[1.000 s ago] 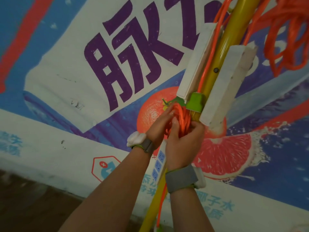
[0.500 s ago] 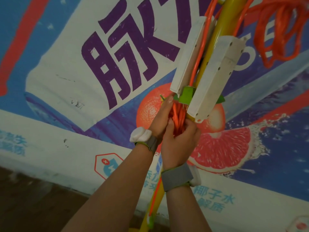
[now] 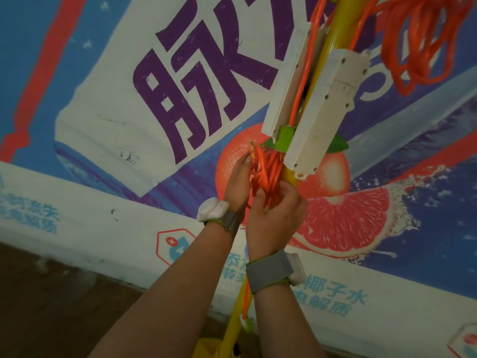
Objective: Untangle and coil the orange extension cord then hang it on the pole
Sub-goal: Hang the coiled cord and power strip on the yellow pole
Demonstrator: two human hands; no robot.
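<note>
A large printed banner [image 3: 116, 99] with purple characters and cut grapefruit fills the background. In front of it a yellow metal pole [image 3: 333, 34] slants from the bottom centre up to the upper right. Two long white plastic power strips [image 3: 327, 109] lie along the pole above a green clip [image 3: 284, 138], hiding that stretch of it.

The orange extension cord [image 3: 265, 171] is bunched just below the clip against the pole's left side, its strands running roughly along the pole. More orange loops [image 3: 392, 42] hang at the upper right.

The right hand [image 3: 277, 210] curls its fingers round the bunch. The left hand [image 3: 238, 179] lays nearly straight fingers on the bunch's left side; its thumb is hidden, so a pinch cannot be told. Both wrists wear grey bands [image 3: 268, 270].
</note>
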